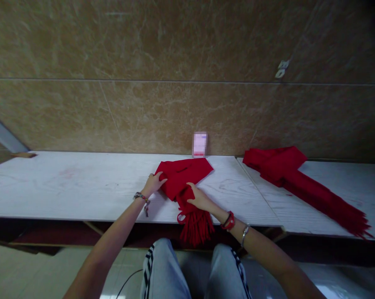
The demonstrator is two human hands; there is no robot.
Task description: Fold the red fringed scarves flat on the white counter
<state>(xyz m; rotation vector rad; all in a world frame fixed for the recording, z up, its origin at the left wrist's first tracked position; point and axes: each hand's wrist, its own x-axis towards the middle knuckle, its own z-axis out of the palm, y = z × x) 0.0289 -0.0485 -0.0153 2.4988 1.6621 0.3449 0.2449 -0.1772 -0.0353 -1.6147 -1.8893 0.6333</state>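
A folded red scarf [184, 176] lies on the white tabletop [81, 187] in front of me, its fringe [196, 226] hanging over the near edge. My left hand [153, 183] pinches the scarf's left edge with fingers closed on the cloth. My right hand [199, 198] rests on the scarf's lower part, fingers curled into the fabric just above the fringe. A beaded bracelet sits on my left wrist, a red band and a silver bracelet on my right.
A second red scarf [293, 178] lies stretched diagonally on the right part of the table, fringe toward the right edge. A small pink card [200, 144] leans against the brown marble wall [175, 83]. My knees in grey trousers [193, 270] are below the table edge.
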